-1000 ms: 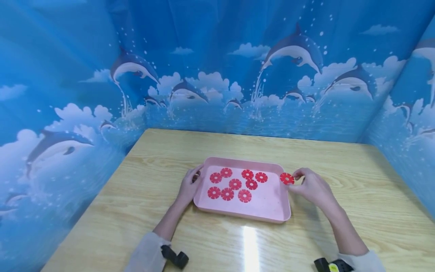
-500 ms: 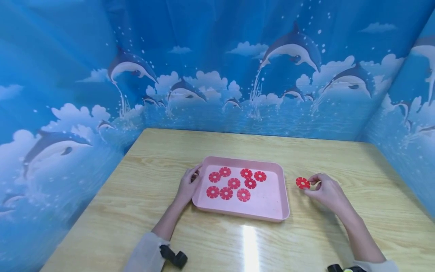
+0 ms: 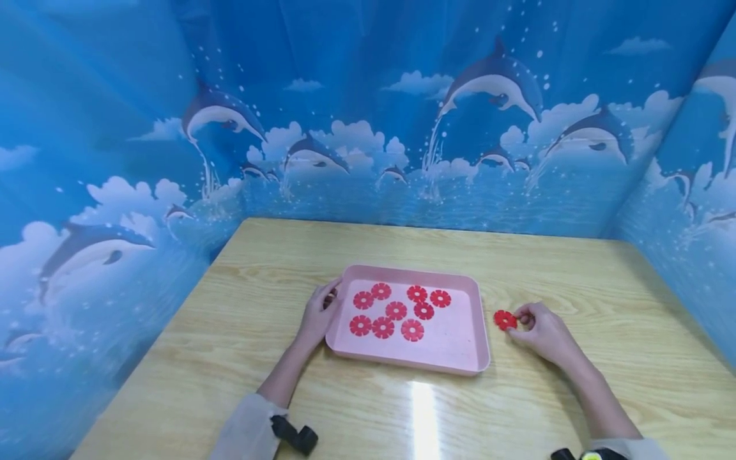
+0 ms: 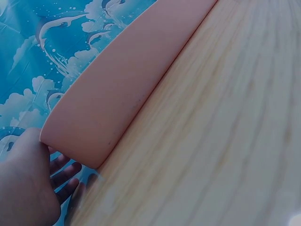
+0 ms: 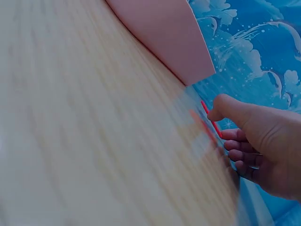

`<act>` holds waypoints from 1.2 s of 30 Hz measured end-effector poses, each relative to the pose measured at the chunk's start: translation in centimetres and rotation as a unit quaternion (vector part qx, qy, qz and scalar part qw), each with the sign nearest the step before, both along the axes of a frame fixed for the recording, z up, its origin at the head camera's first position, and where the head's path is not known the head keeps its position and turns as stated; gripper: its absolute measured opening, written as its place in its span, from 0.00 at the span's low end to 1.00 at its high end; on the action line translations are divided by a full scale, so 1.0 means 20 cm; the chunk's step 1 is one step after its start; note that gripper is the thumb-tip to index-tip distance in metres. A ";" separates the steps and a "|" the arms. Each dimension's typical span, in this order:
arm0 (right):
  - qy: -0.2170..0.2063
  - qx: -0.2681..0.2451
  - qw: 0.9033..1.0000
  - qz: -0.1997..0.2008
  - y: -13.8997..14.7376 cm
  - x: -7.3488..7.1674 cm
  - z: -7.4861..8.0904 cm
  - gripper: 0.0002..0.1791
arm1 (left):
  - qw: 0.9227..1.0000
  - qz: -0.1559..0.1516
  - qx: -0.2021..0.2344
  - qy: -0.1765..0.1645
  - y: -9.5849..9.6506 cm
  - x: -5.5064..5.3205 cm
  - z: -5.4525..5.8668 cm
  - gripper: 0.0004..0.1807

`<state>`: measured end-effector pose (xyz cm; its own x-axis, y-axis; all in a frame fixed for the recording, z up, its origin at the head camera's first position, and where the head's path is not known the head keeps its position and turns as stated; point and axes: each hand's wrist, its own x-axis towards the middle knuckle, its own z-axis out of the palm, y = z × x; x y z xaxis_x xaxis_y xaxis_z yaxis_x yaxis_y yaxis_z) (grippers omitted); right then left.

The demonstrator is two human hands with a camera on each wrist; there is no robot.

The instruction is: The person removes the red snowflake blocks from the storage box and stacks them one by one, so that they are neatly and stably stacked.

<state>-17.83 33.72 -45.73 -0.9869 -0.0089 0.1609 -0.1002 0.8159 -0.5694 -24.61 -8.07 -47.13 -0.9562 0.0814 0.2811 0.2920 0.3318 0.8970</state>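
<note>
My right hand (image 3: pixel 543 335) pinches a red notched plastic disc (image 3: pixel 505 320) with a hole in its middle, just right of the pink tray (image 3: pixel 454 354). In the right wrist view this disc (image 5: pixel 211 119) appears edge-on and tilted between thumb and fingers, low over the tabletop with its reflection beside it. At the tray's left side my left hand (image 3: pixel 318 314) grips the rim. The left wrist view has that hand (image 4: pixel 28 179) at the tray's corner, several fingers outside the wall (image 4: pixel 113 84). Several matching red discs (image 3: pixel 396 311) lie flat inside the tray, mostly left and centre.
The light wood table (image 3: pixel 276 249) reaches back to a blue curtain (image 3: pixel 368 76) printed with dolphins, which also hangs along both sides. A bright light reflection (image 3: pixel 424 415) shows on the wood in front of the tray.
My right hand has carried its disc from over the tray's right rim out to the right, then lowered it toward the table and slightly back left. The left hand has stayed at the tray.
</note>
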 end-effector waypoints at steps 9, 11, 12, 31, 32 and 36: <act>-0.005 0.000 1.000 -0.006 -0.01 0.00 -0.03 0.22 | 1.000 0.002 0.000 0.007 0.00 0.00 0.00 0.22; -0.005 -0.001 1.000 -0.007 -0.01 -0.01 -0.04 0.21 | 1.000 0.003 0.000 0.007 0.00 0.00 0.01 0.22; -0.005 -0.001 1.000 -0.007 -0.01 -0.01 -0.04 0.21 | 1.000 0.003 0.001 0.005 0.00 0.00 0.01 0.22; -0.023 -0.034 0.999 -0.002 0.00 0.00 0.00 0.18 | 1.000 0.000 0.003 0.008 0.00 0.00 -0.01 0.21; -0.024 -0.041 0.999 -0.003 0.00 0.00 0.01 0.17 | 1.000 0.000 0.003 0.007 0.00 -0.01 -0.01 0.21; -0.023 -0.060 0.998 -0.010 -0.01 0.00 0.08 0.17 | 1.000 0.002 0.005 -0.002 0.00 -0.01 -0.01 0.22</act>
